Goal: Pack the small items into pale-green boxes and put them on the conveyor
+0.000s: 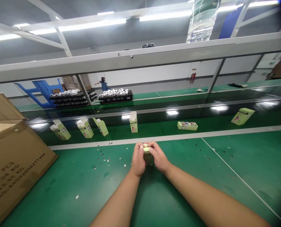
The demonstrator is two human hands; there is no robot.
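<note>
My left hand [138, 159] and my right hand [158, 156] meet over a small pale green carton [148, 156], gripping it from both sides above the green bench top [178, 186]. The hands hide most of the carton. Beyond them, a dark green conveyor belt [154, 126] carries several similar cartons, some upright with open flaps, like the upright carton [133, 122]. One carton lies flat [187, 125]. Small white and dark bits [105, 162] are scattered on the bench left of my hands.
A large brown cardboard box [15, 157] with printed text stands at the bench's left side. A white strip [173, 138] runs along the belt's near edge. Beyond a metal rail [140, 58], stacked black trays of balls [115, 96] stand, and a person [103, 83] is in the distance.
</note>
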